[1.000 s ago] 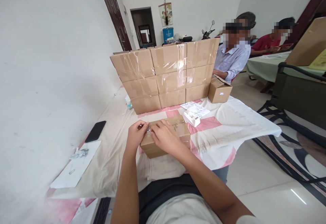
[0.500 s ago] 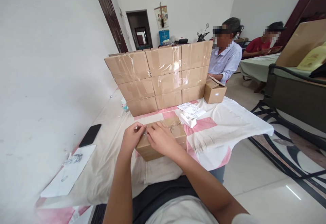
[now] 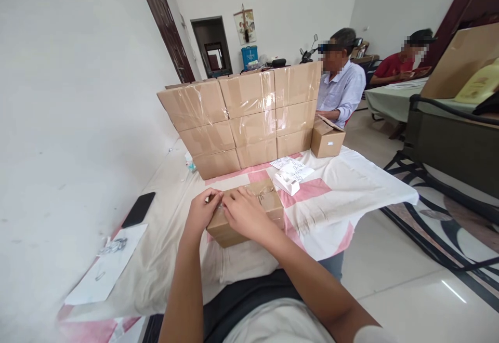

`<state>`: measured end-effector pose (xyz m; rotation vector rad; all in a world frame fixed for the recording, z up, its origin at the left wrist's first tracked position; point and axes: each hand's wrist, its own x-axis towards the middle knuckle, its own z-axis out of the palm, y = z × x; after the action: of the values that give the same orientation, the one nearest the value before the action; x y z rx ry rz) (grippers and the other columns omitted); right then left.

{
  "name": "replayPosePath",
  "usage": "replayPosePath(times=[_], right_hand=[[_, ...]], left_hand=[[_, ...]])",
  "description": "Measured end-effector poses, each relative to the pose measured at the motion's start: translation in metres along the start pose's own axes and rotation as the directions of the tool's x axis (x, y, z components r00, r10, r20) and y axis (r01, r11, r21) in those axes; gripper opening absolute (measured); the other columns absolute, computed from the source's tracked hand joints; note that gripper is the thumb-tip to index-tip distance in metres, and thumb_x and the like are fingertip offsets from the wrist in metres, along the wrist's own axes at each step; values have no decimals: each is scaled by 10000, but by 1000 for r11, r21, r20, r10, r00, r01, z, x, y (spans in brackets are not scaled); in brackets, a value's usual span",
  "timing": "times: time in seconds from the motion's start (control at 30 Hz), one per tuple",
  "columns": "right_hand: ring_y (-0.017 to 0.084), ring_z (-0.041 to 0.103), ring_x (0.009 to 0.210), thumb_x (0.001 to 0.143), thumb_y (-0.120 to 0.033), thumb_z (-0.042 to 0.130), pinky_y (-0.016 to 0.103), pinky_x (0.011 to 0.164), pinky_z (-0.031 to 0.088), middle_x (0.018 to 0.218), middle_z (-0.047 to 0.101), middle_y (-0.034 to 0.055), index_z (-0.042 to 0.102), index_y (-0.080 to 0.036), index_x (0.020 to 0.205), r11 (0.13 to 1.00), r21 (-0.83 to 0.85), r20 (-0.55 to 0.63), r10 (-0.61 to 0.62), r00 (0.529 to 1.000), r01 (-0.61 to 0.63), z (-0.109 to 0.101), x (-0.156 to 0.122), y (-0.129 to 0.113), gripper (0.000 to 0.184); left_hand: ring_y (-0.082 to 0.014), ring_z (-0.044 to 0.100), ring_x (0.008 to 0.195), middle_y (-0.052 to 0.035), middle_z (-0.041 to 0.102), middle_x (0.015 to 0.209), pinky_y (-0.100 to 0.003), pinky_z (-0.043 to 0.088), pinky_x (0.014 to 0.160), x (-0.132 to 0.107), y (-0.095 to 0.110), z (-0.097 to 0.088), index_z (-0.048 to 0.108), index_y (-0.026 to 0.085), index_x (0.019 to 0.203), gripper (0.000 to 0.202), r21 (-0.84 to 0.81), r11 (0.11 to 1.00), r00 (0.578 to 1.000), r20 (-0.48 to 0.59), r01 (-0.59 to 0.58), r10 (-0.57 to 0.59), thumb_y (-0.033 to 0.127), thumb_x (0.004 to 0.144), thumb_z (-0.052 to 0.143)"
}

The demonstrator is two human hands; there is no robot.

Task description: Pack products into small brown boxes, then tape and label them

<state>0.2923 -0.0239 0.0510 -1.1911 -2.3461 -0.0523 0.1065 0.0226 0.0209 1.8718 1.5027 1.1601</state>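
A small cardboard box [image 3: 268,203] with clear tape across its top lies on the white and pink cloth [image 3: 343,187] right in front of me. My left hand [image 3: 202,212] rests at the box's left end, fingers curled in a pinch at the tape. My right hand [image 3: 245,213] lies over the top of the box, its fingertips meeting the left hand's at the tape. What the fingers pinch is too small to name.
A wall of several taped cartons [image 3: 245,117] stands at the back, one open box [image 3: 326,137] beside it. White label device [image 3: 286,182] and papers [image 3: 290,165] lie behind my box. Black phone [image 3: 138,209] and paper sheet [image 3: 103,270] lie left. Two seated people [image 3: 343,88] are at the right.
The view has shifted slightly; both hands stay pinched together at the left end of the box top, barely moved.
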Motion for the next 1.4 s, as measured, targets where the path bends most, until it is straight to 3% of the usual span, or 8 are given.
replayPosePath(times=[0.4,0.87,1.4], right_hand=[[284,539,1072,1037,-211,476,419,935,433,1082,675,145,654,-105,1162,1000,3,5,-17,1000,17,1,1,0,242],[297,556,1067,1033,-228,478,429,922,451,1077,675,141,665,-125,1153,999,-33,7,-19,1000,19,4,1,2,245],[298,567,1069,1018,-220,493,433,918,462,1100,678,123,668,-139,1157,999,-41,16,-14,1000,15,3,1,1,238]], left_hand=[[-178,602,758,-14,714,802,-284,441,727,1,6,-1,671,191,755,300,-15,1000,999,33,15,-14,467,850,605],[-184,626,804,-15,736,845,-282,447,782,4,2,2,681,194,761,282,-58,998,1000,16,6,-5,445,869,609],[-191,592,765,-12,703,779,-292,427,748,6,-1,2,651,202,726,340,-65,998,999,38,25,-23,513,853,607]])
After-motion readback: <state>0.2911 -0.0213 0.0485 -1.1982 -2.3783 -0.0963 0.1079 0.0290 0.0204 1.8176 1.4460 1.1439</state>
